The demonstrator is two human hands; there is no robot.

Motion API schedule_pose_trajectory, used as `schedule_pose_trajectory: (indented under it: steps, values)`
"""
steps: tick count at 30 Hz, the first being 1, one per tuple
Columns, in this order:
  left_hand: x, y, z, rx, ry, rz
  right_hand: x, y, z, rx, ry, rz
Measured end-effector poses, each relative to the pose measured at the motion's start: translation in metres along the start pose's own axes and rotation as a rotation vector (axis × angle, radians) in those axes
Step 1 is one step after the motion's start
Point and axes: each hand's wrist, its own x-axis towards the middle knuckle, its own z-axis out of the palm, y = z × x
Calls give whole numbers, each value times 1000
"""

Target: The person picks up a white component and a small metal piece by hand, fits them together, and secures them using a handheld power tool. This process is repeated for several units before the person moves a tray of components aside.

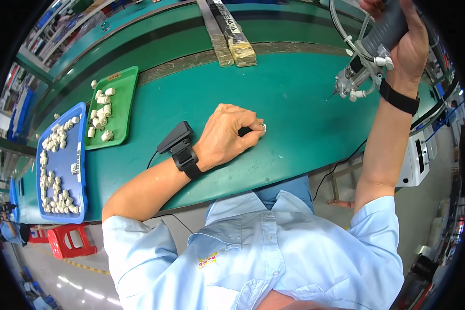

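My left hand [227, 135] rests on the green worktable [305, 150], closed in a pinch on a small round whitish piece [263, 128]. Most of that piece is hidden by the fingers. At the upper right, my right hand [409, 44] is raised and wrapped around a grey-handled tool [385, 32]. The tool has a metal head [349, 80] with a thin needle tip and clear tubes attached. Its tip points down and left, over the table and well apart from my left hand.
A blue tray [81, 155] and a green tray [121, 111] at the left hold many small cream cylindrical pieces. Long wrapped bars [237, 46] lie across the back edge. A white box [414, 160] stands beyond the table's right side. Below left is a red stool [71, 241].
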Motion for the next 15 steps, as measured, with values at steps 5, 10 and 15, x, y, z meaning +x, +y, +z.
schedule_pose_trajectory:
  steps: [5,10,15]
  values:
    - [-2,1,1,-21,-11,-91,-17,-2,43,-109,106,-13]
    - [2,8,0,-144,7,-143,-46,-24,85,-167,204,250]
    - [4,15,-7,-123,-63,-249,-56,-28,109,-185,276,247]
